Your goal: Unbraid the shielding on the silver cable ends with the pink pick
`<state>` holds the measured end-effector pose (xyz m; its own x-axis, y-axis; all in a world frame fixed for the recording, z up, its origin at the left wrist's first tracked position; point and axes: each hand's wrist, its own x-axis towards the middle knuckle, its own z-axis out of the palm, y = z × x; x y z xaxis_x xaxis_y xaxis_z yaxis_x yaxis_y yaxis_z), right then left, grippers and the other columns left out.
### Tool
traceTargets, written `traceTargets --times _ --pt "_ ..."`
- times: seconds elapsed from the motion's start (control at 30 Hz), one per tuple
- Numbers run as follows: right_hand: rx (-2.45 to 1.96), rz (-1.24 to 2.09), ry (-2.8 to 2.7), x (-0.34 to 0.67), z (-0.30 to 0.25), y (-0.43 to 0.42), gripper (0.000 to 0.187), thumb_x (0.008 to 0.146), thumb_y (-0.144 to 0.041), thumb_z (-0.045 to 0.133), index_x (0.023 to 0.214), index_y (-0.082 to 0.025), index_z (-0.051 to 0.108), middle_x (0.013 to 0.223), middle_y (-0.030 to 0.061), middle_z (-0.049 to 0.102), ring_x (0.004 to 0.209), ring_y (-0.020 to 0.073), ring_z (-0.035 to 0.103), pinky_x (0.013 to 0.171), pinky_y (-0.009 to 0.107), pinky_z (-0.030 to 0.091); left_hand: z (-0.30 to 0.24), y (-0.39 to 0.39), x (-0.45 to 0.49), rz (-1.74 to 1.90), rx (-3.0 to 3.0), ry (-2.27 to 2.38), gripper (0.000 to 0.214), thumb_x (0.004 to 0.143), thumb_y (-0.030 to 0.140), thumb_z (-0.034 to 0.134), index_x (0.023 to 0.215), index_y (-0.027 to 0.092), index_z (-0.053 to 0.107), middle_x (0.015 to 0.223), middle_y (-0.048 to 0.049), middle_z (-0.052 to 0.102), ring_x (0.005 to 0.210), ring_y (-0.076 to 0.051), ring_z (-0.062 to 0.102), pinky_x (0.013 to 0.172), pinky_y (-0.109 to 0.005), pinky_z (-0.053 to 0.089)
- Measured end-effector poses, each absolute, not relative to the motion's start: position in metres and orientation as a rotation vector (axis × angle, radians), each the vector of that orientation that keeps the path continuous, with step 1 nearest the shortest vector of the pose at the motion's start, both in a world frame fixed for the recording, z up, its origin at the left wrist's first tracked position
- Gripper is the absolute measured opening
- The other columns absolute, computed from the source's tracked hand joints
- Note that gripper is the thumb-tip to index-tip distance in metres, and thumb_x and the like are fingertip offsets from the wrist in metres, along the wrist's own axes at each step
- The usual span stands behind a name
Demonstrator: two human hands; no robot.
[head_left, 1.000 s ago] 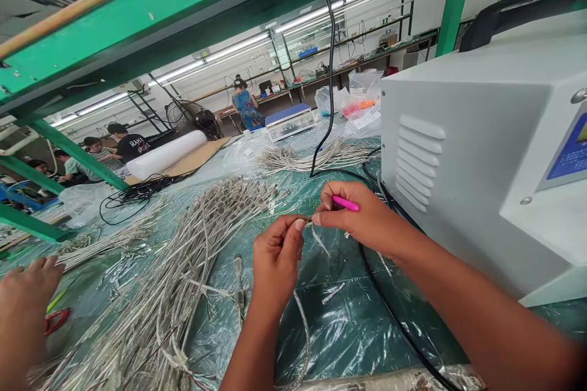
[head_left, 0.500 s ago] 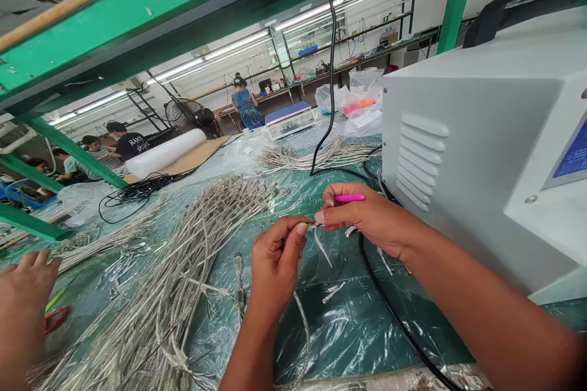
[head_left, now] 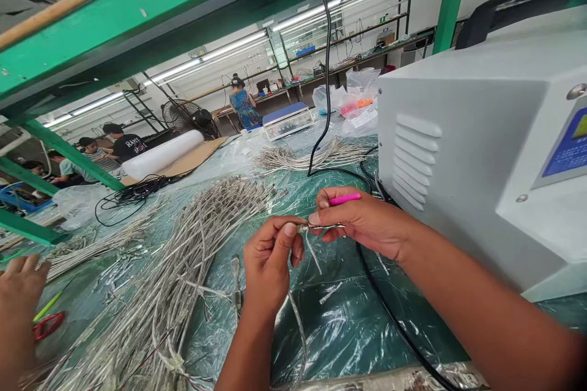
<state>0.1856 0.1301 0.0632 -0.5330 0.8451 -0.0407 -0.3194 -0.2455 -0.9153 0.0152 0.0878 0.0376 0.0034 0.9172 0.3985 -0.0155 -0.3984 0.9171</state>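
Note:
My left hand (head_left: 268, 259) is closed, pinching the end of a silvery braided cable (head_left: 299, 330) that trails down toward me. My right hand (head_left: 362, 220) is closed too, pinching the wire tips (head_left: 321, 227) that stick out of that cable end. A pink tool (head_left: 345, 198) lies tucked between the right hand's fingers. Both hands hover over the green plastic-covered bench (head_left: 348, 324). A big heap of similar braided cables (head_left: 183, 269) lies just left of my left hand.
A grey machine box (head_left: 468, 153) stands at the right, black cords (head_left: 389, 317) running beside it. Another person's hand (head_left: 18, 305) rests at far left near red-handled scissors (head_left: 46, 325). More cable bundles (head_left: 312, 156), a scale (head_left: 288, 122) and seated workers (head_left: 114, 146) lie farther back.
My hands have shifted slightly left and down, and the right hand now draws the wire tips out sideways from the cable end. The other person's hand has slid toward the left edge.

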Motion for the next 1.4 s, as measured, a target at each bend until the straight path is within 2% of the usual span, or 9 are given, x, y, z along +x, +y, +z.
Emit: traceTargets --times 0.3,0.47,0.57,0.67,0.73,0.9,1.13,1.3,1.4 --pt "-0.725 1.839 -1.153 0.181 0.062 0.130 0.037 0.056 -0.024 0.083 0.069 -0.020 0.048 0.069 -0.0029 0.063 0.075 0.0157 0.065 0.062 0.024 0.044 0.042 0.092 0.016 1.581 1.308 0.844 0.018 0.088 0.035 0.064 0.088 0.018 0.069 0.048 0.0049 0.047 0.042 -0.009 0.039 0.047 -0.023 0.038" --pt "-0.770 1.670 -1.100 0.179 0.061 0.131 0.032 0.056 -0.018 0.079 0.070 -0.019 0.050 0.071 -0.0024 0.065 0.076 0.0150 0.063 0.070 0.027 0.044 0.043 0.093 0.015 1.581 1.301 0.852 0.016 0.089 0.033 0.063 0.089 0.018 0.068 0.048 0.0048 0.047 0.043 -0.009 0.040 0.047 -0.023 0.038" --pt "-0.788 1.581 -1.048 0.177 0.061 0.132 0.028 0.059 -0.018 0.075 0.072 -0.019 0.050 0.080 0.0006 0.071 0.086 0.0177 0.065 0.078 0.030 0.044 0.042 0.092 0.015 1.602 1.315 0.885 0.017 0.088 0.034 0.064 0.090 0.018 0.068 0.049 0.0045 0.048 0.043 -0.009 0.041 0.047 -0.022 0.037" --pt "-0.779 1.608 -1.015 0.174 0.061 0.132 0.027 0.066 -0.025 0.074 0.075 -0.020 0.048 0.083 0.0019 0.071 0.090 0.0201 0.067 0.081 0.033 0.046 0.041 0.091 0.018 1.648 1.378 1.001 0.018 0.088 0.036 0.064 0.091 0.019 0.069 0.052 0.0031 0.052 0.046 -0.010 0.044 0.047 -0.021 0.034" --pt "-0.782 1.475 -0.964 0.174 0.061 0.132 0.027 0.070 -0.029 0.073 0.075 -0.021 0.047 0.086 0.0023 0.070 0.091 0.0206 0.067 0.080 0.033 0.047 0.040 0.091 0.021 1.663 1.438 1.125 0.018 0.088 0.035 0.063 0.092 0.019 0.069 0.056 0.0019 0.056 0.048 -0.010 0.045 0.047 -0.021 0.034" --pt "-0.763 0.781 -1.122 0.173 0.062 0.125 0.016 0.084 -0.024 0.063 0.080 -0.023 0.047 0.093 0.0022 0.068 0.094 0.0183 0.064 0.082 0.031 0.048 0.038 0.091 0.026 1.599 1.585 1.295 0.018 0.090 0.034 0.061 0.094 0.018 0.069 0.062 0.0011 0.060 0.048 -0.010 0.044 0.048 -0.022 0.035" --pt "-0.763 0.386 -1.778 0.164 0.054 0.115 0.015 0.082 -0.009 0.057 0.079 -0.022 0.050 0.081 -0.0010 0.062 0.079 0.0155 0.058 0.070 0.027 0.041 0.038 0.090 0.027 1.664 1.582 1.327 0.015 0.089 0.031 0.062 0.091 0.019 0.070 0.057 0.0035 0.052 0.052 -0.011 0.045 0.052 -0.022 0.035" --pt "-0.793 0.454 -1.861 0.163 0.051 0.118 0.013 0.085 -0.011 0.054 0.080 -0.021 0.049 0.073 -0.0035 0.057 0.064 0.0114 0.051 0.061 0.024 0.035 0.038 0.089 0.027 1.744 1.535 1.345 0.016 0.090 0.031 0.061 0.094 0.018 0.068 0.058 0.0036 0.053 0.053 -0.011 0.046 0.052 -0.022 0.037" --pt "-0.869 0.500 -1.879 0.163 0.049 0.120 0.015 0.082 -0.008 0.057 0.078 -0.021 0.049 0.069 -0.0049 0.056 0.061 0.0108 0.050 0.057 0.023 0.032 0.037 0.090 0.027 1.819 1.515 1.352 0.016 0.091 0.031 0.061 0.096 0.018 0.068 0.058 0.0038 0.053 0.053 -0.010 0.046 0.052 -0.022 0.037"
